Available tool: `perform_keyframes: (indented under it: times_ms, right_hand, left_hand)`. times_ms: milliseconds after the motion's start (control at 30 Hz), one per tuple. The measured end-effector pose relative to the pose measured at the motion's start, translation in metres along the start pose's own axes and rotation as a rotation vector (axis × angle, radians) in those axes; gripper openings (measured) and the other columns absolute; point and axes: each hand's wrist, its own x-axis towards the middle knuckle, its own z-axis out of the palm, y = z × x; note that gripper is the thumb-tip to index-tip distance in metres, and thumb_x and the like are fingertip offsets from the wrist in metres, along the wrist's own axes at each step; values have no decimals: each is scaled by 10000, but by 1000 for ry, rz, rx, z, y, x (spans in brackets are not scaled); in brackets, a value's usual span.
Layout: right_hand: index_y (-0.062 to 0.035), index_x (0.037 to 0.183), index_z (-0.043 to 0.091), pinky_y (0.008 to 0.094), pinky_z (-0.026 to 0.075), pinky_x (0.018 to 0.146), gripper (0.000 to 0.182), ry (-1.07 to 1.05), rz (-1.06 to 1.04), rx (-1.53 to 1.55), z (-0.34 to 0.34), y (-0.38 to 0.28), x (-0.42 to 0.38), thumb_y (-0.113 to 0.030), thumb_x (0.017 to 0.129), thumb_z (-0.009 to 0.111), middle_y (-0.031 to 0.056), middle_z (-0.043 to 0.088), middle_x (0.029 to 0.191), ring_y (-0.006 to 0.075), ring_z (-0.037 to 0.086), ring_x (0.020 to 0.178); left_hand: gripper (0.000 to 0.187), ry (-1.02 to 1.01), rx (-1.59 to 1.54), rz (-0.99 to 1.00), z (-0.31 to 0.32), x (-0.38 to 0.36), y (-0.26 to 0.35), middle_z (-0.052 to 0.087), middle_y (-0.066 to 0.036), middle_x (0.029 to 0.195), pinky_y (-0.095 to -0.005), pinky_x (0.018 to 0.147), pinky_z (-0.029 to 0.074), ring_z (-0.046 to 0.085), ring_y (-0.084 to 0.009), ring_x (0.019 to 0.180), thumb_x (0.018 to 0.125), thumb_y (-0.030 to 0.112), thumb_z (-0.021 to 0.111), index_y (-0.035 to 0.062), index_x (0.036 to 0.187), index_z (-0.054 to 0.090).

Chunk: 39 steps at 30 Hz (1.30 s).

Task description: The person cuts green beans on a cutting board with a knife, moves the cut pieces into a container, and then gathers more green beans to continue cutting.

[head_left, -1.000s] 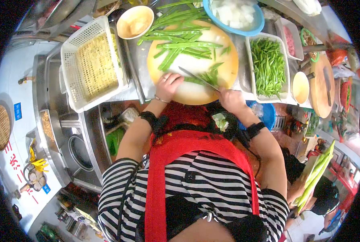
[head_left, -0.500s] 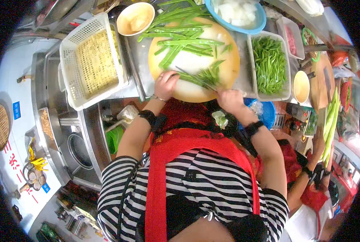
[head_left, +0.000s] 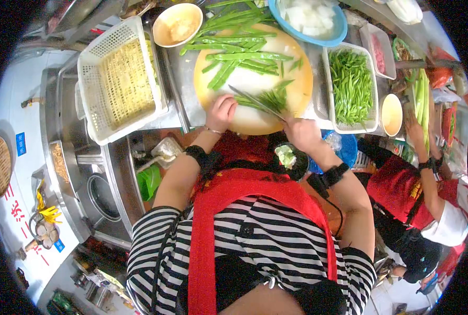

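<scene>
My right hand (head_left: pixel 303 133) is closed round the handle of a kitchen knife (head_left: pixel 255 101), its blade slanting up and left over the round cutting board (head_left: pixel 213 79). Beside and partly under the blade lie thinly sliced flat green beans (head_left: pixel 274 98). My left hand (head_left: pixel 222 112) rests at the board's near left edge, fingers curled in against the left end of these beans; its fingertips are partly hidden. Whole flat green beans (head_left: pixel 250 55) are spread over the far half of the board and past its edge.
A white basket (head_left: pixel 95 100) holds pale yellow strips at left, beside a bowl (head_left: pixel 177 25). At right stand a basket of sliced green beans (head_left: pixel 351 86), a blue basin (head_left: pixel 340 32) with white pieces, and a yellow bowl (head_left: pixel 391 114). A co-worker's hand (head_left: pixel 415 131) touches long green stalks (head_left: pixel 422 97).
My left hand has drawn slightly back from the knife. More of the blade shows, and my right hand has shifted a little. The co-worker's stalks have moved up and left, onto the counter.
</scene>
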Motion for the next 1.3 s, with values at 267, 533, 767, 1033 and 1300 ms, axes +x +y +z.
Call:
perform_keyframes:
  times_ms: [267, 533, 767, 1033, 1300]
  right_hand:
    - [-70, 840, 496, 405, 489, 458, 111, 140, -18, 43, 11, -1, 7, -154, 768, 486, 110, 598, 579, 294, 612, 522]
    - [-80, 824, 510, 402, 493, 469, 96, 104, -24, 1, 14, -12, 14, -171, 803, 487, 116, 599, 607, 283, 619, 540]
    - [-81, 790, 519, 403, 495, 455, 128, 105, -38, 28, 32, -11, 14, -209, 793, 526, 130, 582, 581, 294, 608, 515]
    - [-80, 830, 506, 411, 495, 478, 186, 123, -54, 8, 32, -19, 15, -262, 849, 476, 134, 593, 604, 300, 610, 535]
    - [-80, 870, 532, 423, 487, 479, 200, 63, -73, 77, 17, -28, -5, -272, 845, 483, 138, 594, 580, 314, 608, 536]
  left_hand:
    - [78, 52, -8, -62, -4, -1, 0, 588, -80, 827, -342, 695, 445, 569, -250, 789, 689, 37, 648, 50, 753, 605]
    - [91, 56, 74, -3, -7, -7, -4, 583, -62, 798, -355, 741, 410, 541, -249, 767, 657, 47, 657, 69, 729, 607]
    - [103, 78, 99, -39, -6, -17, -11, 591, -63, 852, -369, 750, 419, 544, -268, 803, 644, 69, 664, 87, 725, 602]
    - [136, 247, 335, -341, -36, 28, -56, 608, -107, 919, -393, 798, 431, 548, -305, 900, 730, 231, 659, 109, 788, 642]
    - [431, -423, 405, -174, -24, 74, -45, 531, -109, 1109, -413, 872, 410, 527, -306, 998, 707, 340, 654, 121, 1070, 571]
